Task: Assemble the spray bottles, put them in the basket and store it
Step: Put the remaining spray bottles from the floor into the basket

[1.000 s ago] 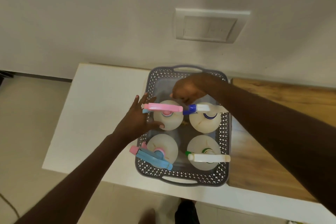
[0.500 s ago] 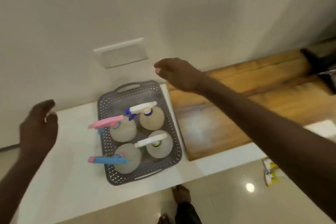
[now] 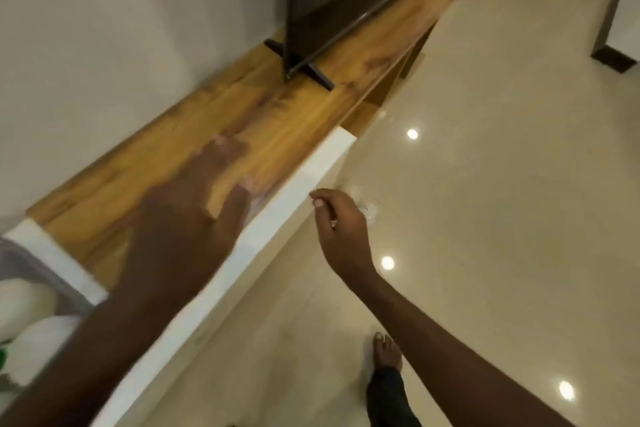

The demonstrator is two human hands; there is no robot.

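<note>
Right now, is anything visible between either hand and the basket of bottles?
Nothing visible blocks it. The basket sits at the frame's lower-left edge on the white counter. The left hand hovers blurred over the wooden top; the right hand hangs over the floor.

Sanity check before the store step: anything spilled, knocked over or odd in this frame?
Nothing stands out. The basket sits at the frame's left edge with pale bottles in it, no spill visible on the counter or floor. Both hands, left and right, are empty. The frame is motion-blurred.

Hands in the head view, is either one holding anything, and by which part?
Nothing is held: the left hand is spread open over the wooden counter; the right hand is loosely curled, empty.
</note>
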